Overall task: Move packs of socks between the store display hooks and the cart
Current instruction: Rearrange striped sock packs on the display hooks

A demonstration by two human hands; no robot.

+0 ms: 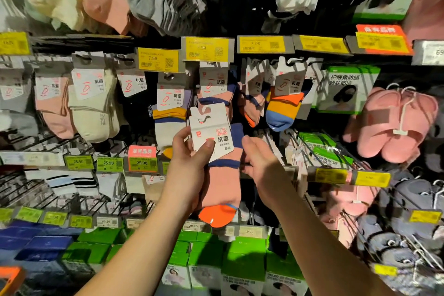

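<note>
A pack of pink socks (224, 185) with navy bands, an orange toe and a white card header hangs in front of the display at mid-frame. My left hand (189, 163) grips it from the left, thumb pressed on the white card. My right hand (260, 166) is at the pack's right edge, fingers curled behind the sock near the navy band. The card's hook slot sits just below a hanging pack of the same pink socks (216, 86) on its display hook. The cart is out of view except perhaps an orange corner (9, 279) at bottom left.
Rows of sock packs hang on hooks under yellow price tags (207, 49). Pink slippers (394, 125) hang at the right, green boxes (242, 262) fill the lower shelf, and bare wire hooks (312, 149) jut out just right of my right hand.
</note>
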